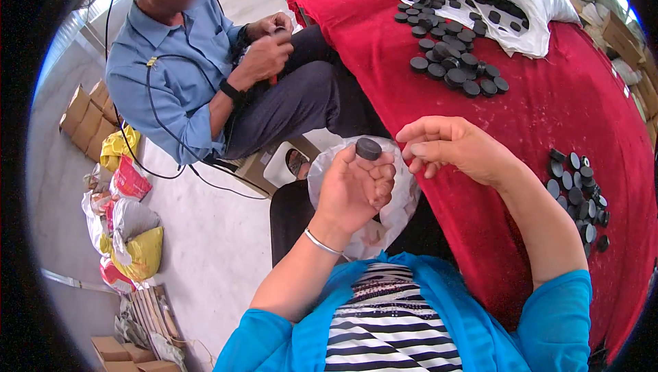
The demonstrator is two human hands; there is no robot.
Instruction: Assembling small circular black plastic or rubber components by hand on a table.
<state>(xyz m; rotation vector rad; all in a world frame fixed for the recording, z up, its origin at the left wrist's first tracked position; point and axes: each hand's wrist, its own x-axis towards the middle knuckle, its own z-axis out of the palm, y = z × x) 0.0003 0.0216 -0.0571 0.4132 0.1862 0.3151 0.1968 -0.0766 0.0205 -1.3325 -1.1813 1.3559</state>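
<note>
A short round black cap [368,148] rests at the fingertips of my left hand [353,190], whose fingers are curled beneath and around it. Just to the right, my right hand [442,144] hangs over the table's near edge, with curved fingers and a gap between thumb and forefinger. I see nothing held in it. Below both hands, a white plastic bag [401,207] sits beside my lap, partly hidden by my left hand and wrist.
A red cloth [548,98] covers the table. Black caps [456,77] spill from a white sack [552,5]; another pile [576,187] lies right of my arm. A seated co-worker [226,84] handles something small at left. Filled bags [140,252] and cartons [86,122] stand beyond.
</note>
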